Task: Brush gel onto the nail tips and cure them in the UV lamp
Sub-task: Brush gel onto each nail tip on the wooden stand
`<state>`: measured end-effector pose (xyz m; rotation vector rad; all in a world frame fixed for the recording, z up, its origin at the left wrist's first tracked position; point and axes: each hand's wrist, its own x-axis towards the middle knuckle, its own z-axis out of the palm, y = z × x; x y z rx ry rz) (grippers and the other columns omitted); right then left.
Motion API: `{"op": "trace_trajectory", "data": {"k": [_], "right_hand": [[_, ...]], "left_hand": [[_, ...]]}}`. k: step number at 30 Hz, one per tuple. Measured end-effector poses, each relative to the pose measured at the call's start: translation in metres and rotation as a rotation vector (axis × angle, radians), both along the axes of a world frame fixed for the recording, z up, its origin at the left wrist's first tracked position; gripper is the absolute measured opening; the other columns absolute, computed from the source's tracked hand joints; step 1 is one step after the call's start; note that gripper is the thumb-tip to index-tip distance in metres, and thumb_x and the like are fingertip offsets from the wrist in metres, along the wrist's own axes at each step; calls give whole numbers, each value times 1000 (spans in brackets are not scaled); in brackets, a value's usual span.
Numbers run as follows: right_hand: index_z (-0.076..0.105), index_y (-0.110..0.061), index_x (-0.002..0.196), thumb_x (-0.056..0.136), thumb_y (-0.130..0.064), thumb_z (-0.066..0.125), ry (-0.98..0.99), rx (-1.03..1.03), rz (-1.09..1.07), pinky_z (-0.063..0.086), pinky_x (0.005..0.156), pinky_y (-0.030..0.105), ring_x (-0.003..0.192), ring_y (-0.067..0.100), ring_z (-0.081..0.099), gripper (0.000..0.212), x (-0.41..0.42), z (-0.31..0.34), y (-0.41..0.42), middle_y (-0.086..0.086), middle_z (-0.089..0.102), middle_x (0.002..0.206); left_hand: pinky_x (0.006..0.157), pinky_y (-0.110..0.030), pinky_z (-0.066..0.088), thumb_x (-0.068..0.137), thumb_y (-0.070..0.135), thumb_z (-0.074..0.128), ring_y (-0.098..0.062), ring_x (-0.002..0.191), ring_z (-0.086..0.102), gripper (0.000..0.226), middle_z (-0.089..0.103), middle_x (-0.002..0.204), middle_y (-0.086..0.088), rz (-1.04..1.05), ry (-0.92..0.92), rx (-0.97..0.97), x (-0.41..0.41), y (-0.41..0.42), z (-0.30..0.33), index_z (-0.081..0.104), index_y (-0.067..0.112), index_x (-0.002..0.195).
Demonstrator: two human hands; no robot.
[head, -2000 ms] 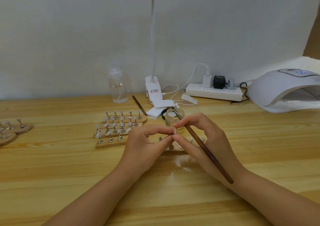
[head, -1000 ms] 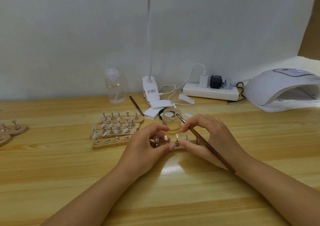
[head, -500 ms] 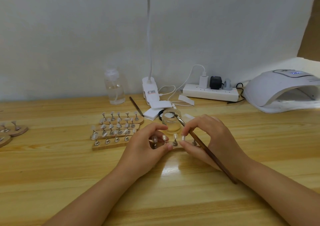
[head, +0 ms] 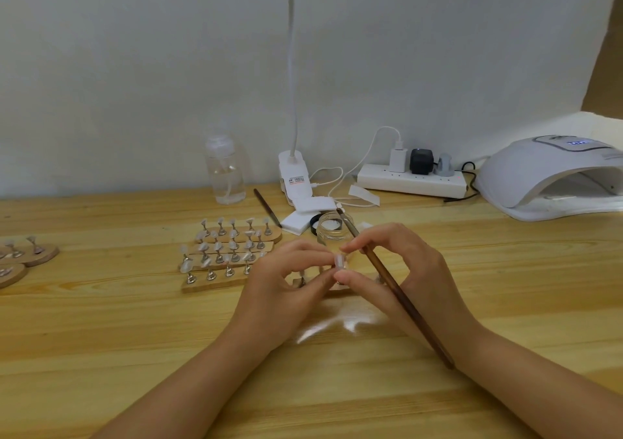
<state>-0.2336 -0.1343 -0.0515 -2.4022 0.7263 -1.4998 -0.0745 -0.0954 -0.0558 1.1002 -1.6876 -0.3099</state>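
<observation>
A pale nail tip on its small metal stand [head: 339, 263] is lifted above a wooden base strip [head: 332, 288], pinched between the fingertips of my left hand [head: 286, 290] and my right hand [head: 394, 270]. My right hand also holds a long brown brush [head: 397, 292], which slants across it with its bristle end up over the small glass gel jar [head: 332, 231]. More nail tips on stands remain on the strip, mostly hidden by my fingers. The white UV lamp [head: 553, 179] stands at the far right with its opening toward me.
Three wooden strips of nail tips on stands [head: 229, 253] lie left of my hands. Round wooden holders [head: 23, 260] sit at the left edge. At the back are a clear pump bottle [head: 225, 172], a second brush [head: 267, 207], a clip lamp [head: 295, 179], white pads [head: 301, 214] and a power strip [head: 411, 179].
My hands have lifted one nail tip stand off the strip and brought it up between my fingertips. The head camera has tilted slightly, and the brush stayed in my right hand.
</observation>
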Motion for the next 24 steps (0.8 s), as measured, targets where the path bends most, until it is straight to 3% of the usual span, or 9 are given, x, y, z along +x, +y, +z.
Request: {"op": "trace_trajectory", "data": {"k": [4, 9, 11, 14, 16, 18, 21, 24], "right_hand": [[63, -25, 89, 85, -43, 51, -174, 247, 39, 51, 74, 20, 80, 4, 63, 22, -3, 10, -4, -9, 68, 85], [67, -30, 74, 81, -48, 42, -374, 413, -3, 40, 55, 6, 49, -3, 52, 31, -2, 29, -20, -8, 58, 49], [66, -32, 72, 85, -46, 45, -330, 447, -36, 37, 52, 4, 48, -5, 50, 29, 0, 38, -33, -11, 51, 49], [67, -24, 78, 90, -33, 53, -144, 472, -83, 36, 49, 1, 50, -12, 53, 21, 2, 48, -55, -13, 57, 58], [63, -17, 78, 86, -32, 61, -57, 463, -116, 37, 46, 2, 47, -10, 54, 17, 6, 52, -66, -9, 59, 57], [56, -20, 68, 81, -33, 67, -8, 434, -145, 41, 48, 7, 47, -6, 57, 21, 11, 54, -71, -7, 60, 54], [55, -22, 56, 77, -38, 71, 81, 397, -196, 49, 60, 21, 52, 0, 61, 30, 19, 53, -73, -8, 61, 50], [61, -14, 60, 76, -47, 68, 224, 368, -273, 51, 63, 31, 59, 9, 62, 37, 28, 50, -75, -4, 61, 55]], "left_hand": [[74, -8, 43, 70, 19, 69, 1, 82, 61, 14, 67, 81, 9, 76, 86, -10, 0, -2, 2, 70, 27, 80], [74, -5, 41, 69, 24, 66, 3, 79, 60, 13, 68, 79, 10, 98, 138, 40, 0, 0, 3, 71, 29, 80], [76, -6, 41, 69, 23, 68, 2, 79, 61, 12, 70, 79, 8, 103, 147, 61, 1, 0, 3, 72, 28, 80], [75, -7, 42, 72, 14, 71, 0, 78, 62, 13, 71, 78, 7, 116, 131, 78, 3, 0, 3, 73, 23, 80], [73, -6, 41, 72, 11, 72, 2, 78, 61, 15, 71, 77, 9, 135, 141, 89, 3, -1, 4, 72, 24, 79], [74, -8, 42, 72, 12, 72, 3, 78, 61, 18, 70, 79, 13, 154, 147, 108, 3, -1, 4, 70, 29, 77], [81, -20, 47, 72, 12, 73, 1, 77, 62, 19, 70, 81, 13, 161, 175, 132, 3, 0, 4, 69, 30, 76], [83, -31, 50, 73, 11, 73, -3, 81, 63, 19, 70, 80, 12, 168, 193, 142, 3, 0, 4, 69, 29, 76]]}}
